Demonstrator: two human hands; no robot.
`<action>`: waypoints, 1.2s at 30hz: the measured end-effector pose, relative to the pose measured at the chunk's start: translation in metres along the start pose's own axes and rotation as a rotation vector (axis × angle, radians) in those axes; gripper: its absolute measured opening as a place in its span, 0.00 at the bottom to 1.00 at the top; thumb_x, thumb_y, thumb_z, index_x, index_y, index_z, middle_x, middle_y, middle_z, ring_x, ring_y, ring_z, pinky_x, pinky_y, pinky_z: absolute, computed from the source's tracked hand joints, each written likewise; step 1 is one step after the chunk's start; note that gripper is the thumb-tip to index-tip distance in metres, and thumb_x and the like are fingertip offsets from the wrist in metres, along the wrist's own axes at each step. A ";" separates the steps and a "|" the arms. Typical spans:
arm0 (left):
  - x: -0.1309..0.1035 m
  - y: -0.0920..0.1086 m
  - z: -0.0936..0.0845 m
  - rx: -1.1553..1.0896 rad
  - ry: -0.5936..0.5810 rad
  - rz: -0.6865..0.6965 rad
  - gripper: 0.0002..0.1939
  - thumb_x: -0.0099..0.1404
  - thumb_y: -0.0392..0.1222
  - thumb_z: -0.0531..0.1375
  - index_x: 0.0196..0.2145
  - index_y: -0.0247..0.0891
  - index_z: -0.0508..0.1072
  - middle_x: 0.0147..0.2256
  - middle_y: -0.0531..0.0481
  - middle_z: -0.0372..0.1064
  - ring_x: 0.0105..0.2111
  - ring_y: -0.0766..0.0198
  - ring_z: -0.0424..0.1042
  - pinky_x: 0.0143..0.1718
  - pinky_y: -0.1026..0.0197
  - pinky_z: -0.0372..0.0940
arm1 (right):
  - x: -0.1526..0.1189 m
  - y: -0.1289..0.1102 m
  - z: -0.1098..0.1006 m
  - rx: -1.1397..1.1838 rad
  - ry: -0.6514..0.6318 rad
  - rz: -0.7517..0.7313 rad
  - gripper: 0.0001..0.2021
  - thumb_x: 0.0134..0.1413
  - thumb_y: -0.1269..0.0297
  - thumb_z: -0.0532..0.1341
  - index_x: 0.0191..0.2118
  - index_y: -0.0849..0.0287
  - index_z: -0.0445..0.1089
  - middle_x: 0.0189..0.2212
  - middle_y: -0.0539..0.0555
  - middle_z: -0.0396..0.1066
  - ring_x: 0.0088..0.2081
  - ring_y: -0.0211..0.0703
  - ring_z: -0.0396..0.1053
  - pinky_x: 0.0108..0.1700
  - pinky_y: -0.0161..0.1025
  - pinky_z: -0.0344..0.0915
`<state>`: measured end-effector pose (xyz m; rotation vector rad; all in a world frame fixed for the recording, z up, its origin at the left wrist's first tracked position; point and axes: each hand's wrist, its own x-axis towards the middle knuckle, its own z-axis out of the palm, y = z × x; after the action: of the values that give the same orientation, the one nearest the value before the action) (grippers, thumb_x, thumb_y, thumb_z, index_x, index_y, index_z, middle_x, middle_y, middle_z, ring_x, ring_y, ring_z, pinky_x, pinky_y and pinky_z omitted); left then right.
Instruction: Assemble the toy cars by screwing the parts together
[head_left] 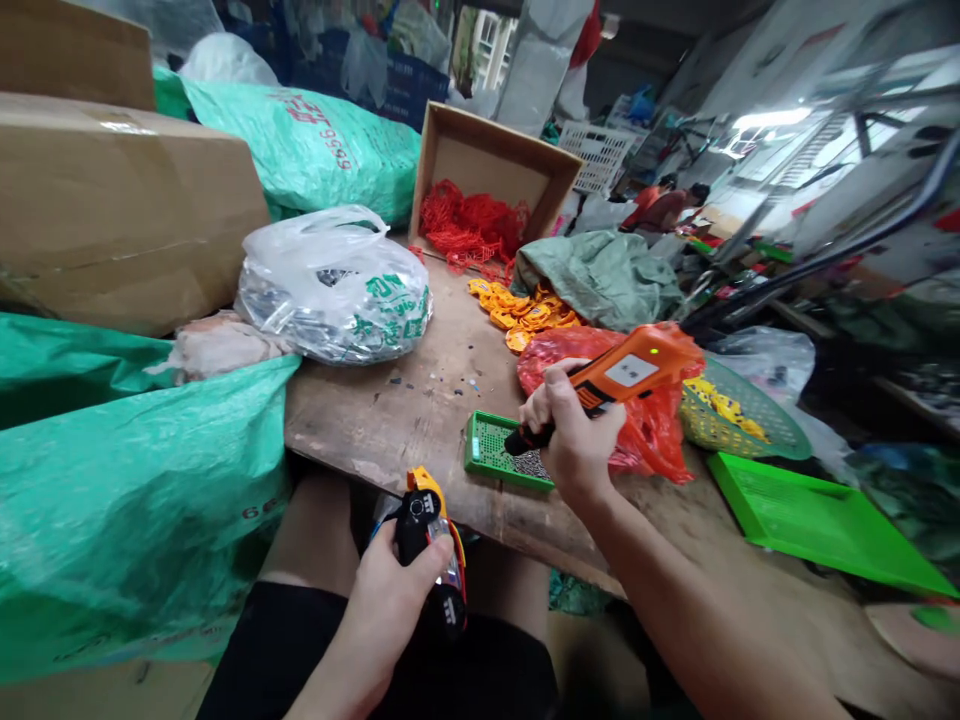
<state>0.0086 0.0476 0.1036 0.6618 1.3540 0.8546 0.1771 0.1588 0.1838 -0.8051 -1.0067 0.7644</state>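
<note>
My left hand (391, 592) is closed around a toy car (448, 570) with black wheels and orange, blue and red parts, held above my lap by the table's front edge. Part of the toy is covered by my fingers. In my right hand (577, 445) is an orange and black electric screwdriver (643, 362), its fingers wrapped about the grip. The black nose points down and left over a small green tray (480, 466) of tiny screws (531, 462). Whether the tip touches the screws I cannot tell.
A red plastic bag (660, 455) lies beyond my right hand. Orange parts (534, 308) are heaped farther back. A stuffed white bag (330, 290) stands left, near cartons (112, 210) and green sacks (142, 510). At right are a basket (780, 425) and a bright green tray (825, 520).
</note>
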 end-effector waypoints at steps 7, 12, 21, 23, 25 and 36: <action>-0.007 0.000 -0.003 -0.211 -0.069 -0.082 0.31 0.51 0.60 0.73 0.44 0.33 0.77 0.35 0.43 0.78 0.34 0.53 0.77 0.35 0.54 0.75 | 0.010 0.022 -0.008 -0.028 0.000 -0.003 0.17 0.53 0.54 0.72 0.36 0.56 0.66 0.16 0.39 0.57 0.15 0.30 0.55 0.17 0.31 0.57; -0.013 0.004 -0.005 -0.274 -0.087 -0.089 0.26 0.53 0.57 0.74 0.41 0.34 0.80 0.33 0.45 0.78 0.33 0.56 0.76 0.34 0.58 0.74 | 0.010 0.027 -0.006 0.002 -0.006 0.016 0.17 0.53 0.53 0.72 0.36 0.56 0.65 0.16 0.38 0.57 0.14 0.30 0.55 0.16 0.30 0.58; -0.014 0.007 -0.005 -0.267 -0.079 -0.108 0.26 0.52 0.58 0.74 0.39 0.34 0.80 0.31 0.47 0.78 0.31 0.57 0.76 0.34 0.58 0.73 | 0.007 0.037 -0.001 0.026 -0.021 0.059 0.17 0.54 0.54 0.71 0.36 0.56 0.64 0.16 0.37 0.57 0.14 0.30 0.57 0.16 0.30 0.60; -0.014 0.007 -0.005 -0.264 -0.079 -0.105 0.26 0.52 0.57 0.75 0.39 0.34 0.80 0.31 0.46 0.78 0.31 0.56 0.76 0.34 0.58 0.73 | 0.006 0.038 -0.001 0.026 -0.020 0.064 0.17 0.54 0.54 0.71 0.36 0.56 0.64 0.15 0.37 0.57 0.13 0.30 0.57 0.16 0.30 0.60; -0.014 0.007 -0.005 -0.262 -0.086 -0.100 0.26 0.52 0.57 0.74 0.40 0.34 0.80 0.31 0.46 0.78 0.31 0.56 0.76 0.33 0.59 0.72 | 0.006 0.040 0.000 0.023 -0.016 0.069 0.17 0.53 0.54 0.71 0.36 0.56 0.64 0.15 0.37 0.57 0.13 0.30 0.57 0.16 0.30 0.60; -0.011 0.004 -0.007 -0.246 -0.074 -0.085 0.30 0.52 0.59 0.74 0.44 0.34 0.80 0.36 0.43 0.80 0.36 0.53 0.78 0.37 0.57 0.72 | 0.006 0.041 0.002 0.018 -0.012 0.092 0.18 0.51 0.53 0.72 0.36 0.55 0.63 0.15 0.36 0.56 0.13 0.30 0.55 0.16 0.30 0.59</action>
<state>0.0010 0.0398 0.1125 0.4375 1.1790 0.9020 0.1701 0.1841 0.1520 -0.8369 -0.9776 0.8565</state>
